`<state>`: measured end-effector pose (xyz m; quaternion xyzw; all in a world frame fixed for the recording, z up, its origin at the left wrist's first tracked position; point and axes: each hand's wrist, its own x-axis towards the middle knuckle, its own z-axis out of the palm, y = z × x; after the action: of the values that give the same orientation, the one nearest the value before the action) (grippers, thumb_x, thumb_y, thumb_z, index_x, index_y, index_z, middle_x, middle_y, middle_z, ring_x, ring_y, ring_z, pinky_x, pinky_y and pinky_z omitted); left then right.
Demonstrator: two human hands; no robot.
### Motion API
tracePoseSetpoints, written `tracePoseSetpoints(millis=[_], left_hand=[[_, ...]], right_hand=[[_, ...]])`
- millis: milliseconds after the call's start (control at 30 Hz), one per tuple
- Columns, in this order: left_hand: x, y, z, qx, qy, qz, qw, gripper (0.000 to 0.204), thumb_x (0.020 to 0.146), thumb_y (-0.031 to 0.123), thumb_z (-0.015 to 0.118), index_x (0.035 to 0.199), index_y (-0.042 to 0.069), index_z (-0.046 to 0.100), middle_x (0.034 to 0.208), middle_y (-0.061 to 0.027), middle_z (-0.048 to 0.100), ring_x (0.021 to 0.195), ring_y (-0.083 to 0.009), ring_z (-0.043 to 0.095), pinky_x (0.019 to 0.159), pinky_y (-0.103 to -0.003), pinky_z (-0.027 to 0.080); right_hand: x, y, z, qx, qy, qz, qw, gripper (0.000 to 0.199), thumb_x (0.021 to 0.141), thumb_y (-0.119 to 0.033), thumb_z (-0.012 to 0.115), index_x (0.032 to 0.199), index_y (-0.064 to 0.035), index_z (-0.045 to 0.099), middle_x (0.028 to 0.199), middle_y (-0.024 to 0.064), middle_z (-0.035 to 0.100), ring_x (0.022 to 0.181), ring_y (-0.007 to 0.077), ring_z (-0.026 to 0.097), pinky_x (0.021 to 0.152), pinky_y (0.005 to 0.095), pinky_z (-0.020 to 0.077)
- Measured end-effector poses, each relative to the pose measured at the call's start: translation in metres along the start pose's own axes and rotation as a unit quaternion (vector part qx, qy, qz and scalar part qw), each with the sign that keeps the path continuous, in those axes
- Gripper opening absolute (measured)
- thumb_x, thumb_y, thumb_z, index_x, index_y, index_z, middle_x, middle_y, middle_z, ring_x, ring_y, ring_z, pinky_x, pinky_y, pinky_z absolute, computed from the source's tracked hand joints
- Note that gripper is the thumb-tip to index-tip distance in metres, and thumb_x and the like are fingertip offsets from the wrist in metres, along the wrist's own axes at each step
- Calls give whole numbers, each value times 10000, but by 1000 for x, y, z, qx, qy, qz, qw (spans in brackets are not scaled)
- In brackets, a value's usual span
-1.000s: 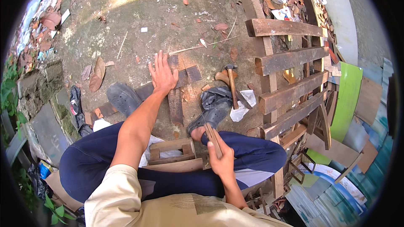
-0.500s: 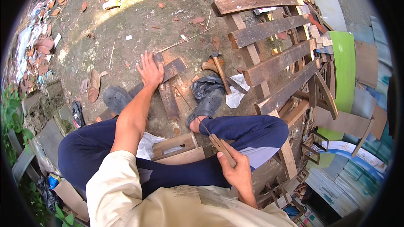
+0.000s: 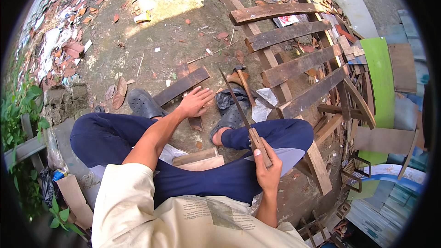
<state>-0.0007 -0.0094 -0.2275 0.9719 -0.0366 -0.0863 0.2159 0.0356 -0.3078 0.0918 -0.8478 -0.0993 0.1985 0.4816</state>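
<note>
My right hand (image 3: 268,167) is closed round the wooden handle of a handsaw (image 3: 239,105), its long dark tapering blade pointing up and away between my knees. My left hand (image 3: 196,102) is open, palm down and fingers stretched, over a plank lying on the ground; whether it touches the wood I cannot tell. Just beyond that hand, a dark plank (image 3: 183,85) lies slantwise across the other plank (image 3: 196,123), which mostly hides under my hand. A hammer (image 3: 245,85) with a wooden handle rests right of the planks, beside a black plastic bag (image 3: 229,99).
On the right leans a slatted wooden frame (image 3: 294,32). A white scrap (image 3: 266,105) lies near my right shoe (image 3: 227,121); my left shoe (image 3: 144,103) is beside the slanted plank. Short boards (image 3: 202,156) lie between my legs. Leaves and litter (image 3: 59,50) cover the far left.
My left hand has moved off the far end of the planks, nearer and to the right. My right hand has raised the saw, turning its broad blade side into view.
</note>
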Motion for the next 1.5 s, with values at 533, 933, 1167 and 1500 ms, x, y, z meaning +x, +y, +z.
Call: tracePoseSetpoints(millis=[533, 933, 1167, 1500], left_hand=[[-9, -67, -37, -123, -104, -436, 885, 1143, 757, 840, 690, 1430, -71, 535, 1455, -281, 559, 1381, -418, 522, 1102, -549, 452], [-40, 13, 2, 3, 56, -421, 905, 736, 766, 526, 868, 1255, 79, 548, 1219, -127, 595, 1217, -326, 578, 975, -514, 472], [-42, 12, 2, -16, 79, -414, 907, 757, 756, 607, 844, 1252, 95, 589, 1215, -115, 614, 1212, -326, 596, 972, -510, 483], [-53, -32, -7, -3, 177, -419, 890, 684, 916, 525, 724, 1412, 80, 568, 1339, -120, 624, 1284, -309, 573, 1095, -475, 447]], right_hand=[[29, 43, -3, 220, -72, -10, 973, 482, 1030, -198, 646, 1421, 77, 583, 895, 42, 683, 609, 34, 504, 514, 200, 387], [30, 46, 2, 221, -65, -2, 973, 493, 1024, -139, 615, 1447, 101, 539, 715, -4, 577, 543, 37, 449, 492, 217, 357], [31, 42, 5, 238, -59, 7, 969, 493, 1026, -139, 621, 1452, 93, 535, 720, -8, 571, 543, 37, 447, 490, 215, 357], [32, 44, 5, 243, -83, -8, 966, 502, 1024, -168, 629, 1442, 96, 543, 780, 15, 609, 556, 42, 464, 497, 209, 370]])
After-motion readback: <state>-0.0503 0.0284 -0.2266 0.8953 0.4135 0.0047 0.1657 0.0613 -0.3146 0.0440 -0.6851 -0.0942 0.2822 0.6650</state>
